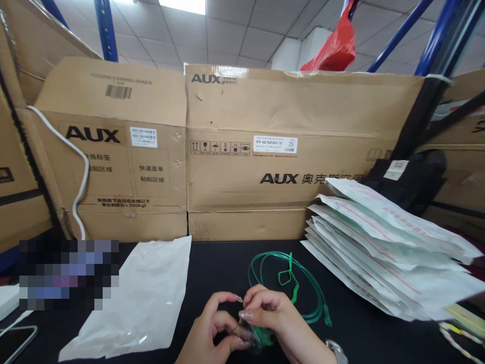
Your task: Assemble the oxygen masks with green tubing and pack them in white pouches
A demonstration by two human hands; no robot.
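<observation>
Low in the middle of the head view, my left hand [222,328] and my right hand [271,311] meet over a small clear plastic bag [261,339] with something green inside. The fingers of my left hand are closed on the bag's left side. My right hand pinches its upper part with thumb and fingers. Just behind my hands, a coiled green tube [316,288] lies on the black table [220,263], with a bright green strap [293,283] within its loop. A white pouch [144,298] lies flat to the left of my hands.
A tall stack of white pouches [382,253] leans at the right. Cardboard boxes [235,187] stand along the back. A phone [17,338] and a white cable [85,177] are at the left. A striped cord [454,338] lies at the right edge.
</observation>
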